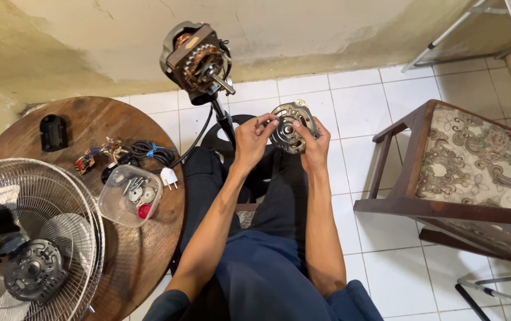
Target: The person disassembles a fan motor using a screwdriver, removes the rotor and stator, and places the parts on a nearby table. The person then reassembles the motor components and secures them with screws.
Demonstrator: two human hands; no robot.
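Nearest, on the round desk, a fan grille and a parts tub. Farther out, left hand and right hand pinch a motor end cover over the lap: rigid metal, probably light, best held by its rim. Beyond, the bare motor.

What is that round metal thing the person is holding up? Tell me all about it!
The round metal cover is a grey, dull disc, like a fan motor's end plate. It has curved slots cut through it and a small hole in the middle. It is held up in the air facing the camera, above the white floor tiles. The left hand pinches its left edge and the right hand grips its right edge.
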